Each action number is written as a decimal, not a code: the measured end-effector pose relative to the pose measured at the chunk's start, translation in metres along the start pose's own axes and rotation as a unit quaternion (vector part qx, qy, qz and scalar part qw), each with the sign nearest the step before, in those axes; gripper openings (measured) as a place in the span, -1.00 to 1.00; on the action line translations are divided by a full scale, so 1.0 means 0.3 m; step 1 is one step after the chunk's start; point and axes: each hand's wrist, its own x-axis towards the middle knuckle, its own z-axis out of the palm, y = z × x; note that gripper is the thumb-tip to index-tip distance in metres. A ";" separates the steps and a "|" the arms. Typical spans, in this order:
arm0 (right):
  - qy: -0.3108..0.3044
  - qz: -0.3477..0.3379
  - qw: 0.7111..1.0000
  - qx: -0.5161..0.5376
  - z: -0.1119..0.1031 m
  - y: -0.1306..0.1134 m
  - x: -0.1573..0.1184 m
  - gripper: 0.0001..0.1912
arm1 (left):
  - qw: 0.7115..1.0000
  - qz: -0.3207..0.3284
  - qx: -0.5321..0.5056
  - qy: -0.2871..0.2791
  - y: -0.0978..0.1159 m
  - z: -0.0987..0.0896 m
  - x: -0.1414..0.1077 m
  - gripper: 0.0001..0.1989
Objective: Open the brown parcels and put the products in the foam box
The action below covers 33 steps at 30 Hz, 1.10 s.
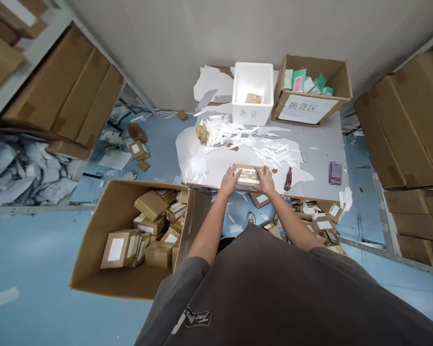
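A small cardboard box with shiny tape across its top is held at the front edge of the table. My left hand grips its left end, and my right hand grips the right end. To the right of my right hand lies a red and black box cutter. Torn white paper strips are spread on the tabletop just beyond the box.
A white foam bin and a carton of green and white packs stand at the table's back. A large open carton of small parcels sits at the left. Shelves with cartons flank both sides.
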 end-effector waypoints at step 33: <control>-0.085 0.177 0.980 0.030 0.111 0.015 0.068 0.26 | 0.986 0.067 0.014 -0.153 -0.129 0.079 0.170 -0.03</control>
